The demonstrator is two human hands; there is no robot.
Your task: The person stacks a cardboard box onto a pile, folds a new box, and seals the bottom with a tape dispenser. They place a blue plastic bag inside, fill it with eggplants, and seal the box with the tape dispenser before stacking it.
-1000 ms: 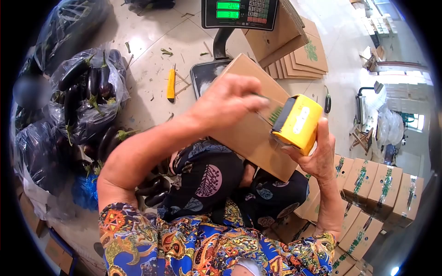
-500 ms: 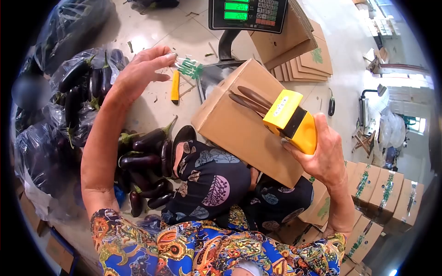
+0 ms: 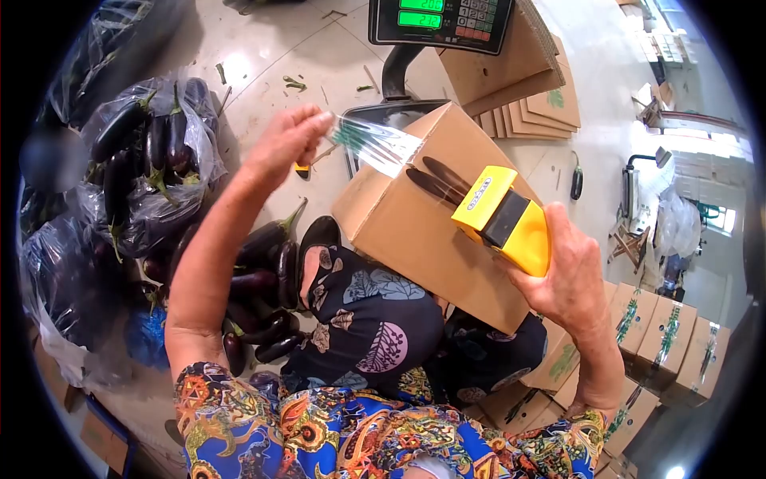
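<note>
My left hand (image 3: 291, 140) is closed in a pinch on the end of a clear strip of packing tape (image 3: 383, 144) with green print. The strip stretches from my fingertips to the upper left edge of a brown cardboard box (image 3: 383, 227), which is tilted over my knees. My right hand (image 3: 562, 267) grips a yellow tape dispenser (image 3: 484, 197) with a black middle, held over the box's broad face. Two dark prongs stick out from the dispenser toward the box's top edge. Below my left hand, a yellow utility knife (image 3: 302, 171) is mostly hidden.
Clear plastic bags hold dark eggplants (image 3: 120, 188) at left; loose eggplants (image 3: 279, 239) lie beside my foot. A digital scale (image 3: 437, 24) with a green display stands ahead. Flat cardboard sheets (image 3: 550, 108) lean at upper right. Taped boxes (image 3: 670, 339) are stacked at lower right.
My left hand has moved right and closed on the tape, which now spans to the box edge. The scale's lower reading changed. My right hand with the tape dispenser has barely shifted.
</note>
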